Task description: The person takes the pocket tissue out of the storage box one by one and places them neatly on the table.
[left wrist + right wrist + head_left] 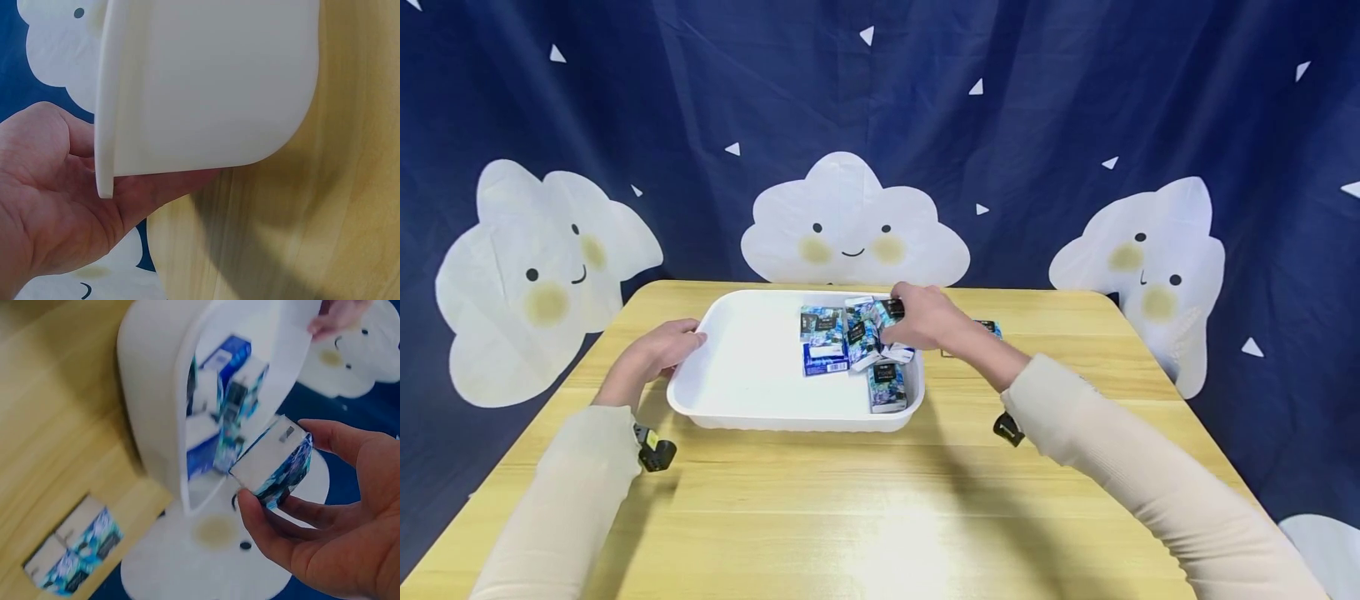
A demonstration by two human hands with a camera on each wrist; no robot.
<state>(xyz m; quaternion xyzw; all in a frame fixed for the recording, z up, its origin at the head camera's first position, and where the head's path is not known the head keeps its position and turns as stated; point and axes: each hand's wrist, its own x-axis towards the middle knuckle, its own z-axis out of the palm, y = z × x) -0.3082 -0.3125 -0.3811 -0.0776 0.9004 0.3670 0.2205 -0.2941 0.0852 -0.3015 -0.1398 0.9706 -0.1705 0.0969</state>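
A white plastic tray (797, 422) lies on the table, several small blue-patterned boxes (887, 390) gathered in its right half. At the tray's left end, my left hand (664, 345) grips the rim. The left wrist view shows that hand (69, 194) with fingers reaching under the tray wall (219, 81). My right hand (929, 318) is over the tray's right end. In the right wrist view, thumb and fingers of this hand (331, 506) pinch one small box (275, 464) with a plain pale side and a blue patterned side, close by the tray rim.
Two more boxes (76, 545) sit side by side on the wooden table (820, 508), right of the tray; my right forearm partly hides them in the head view. A dark blue curtain (865, 92) with cloud faces hangs behind the table's far edge.
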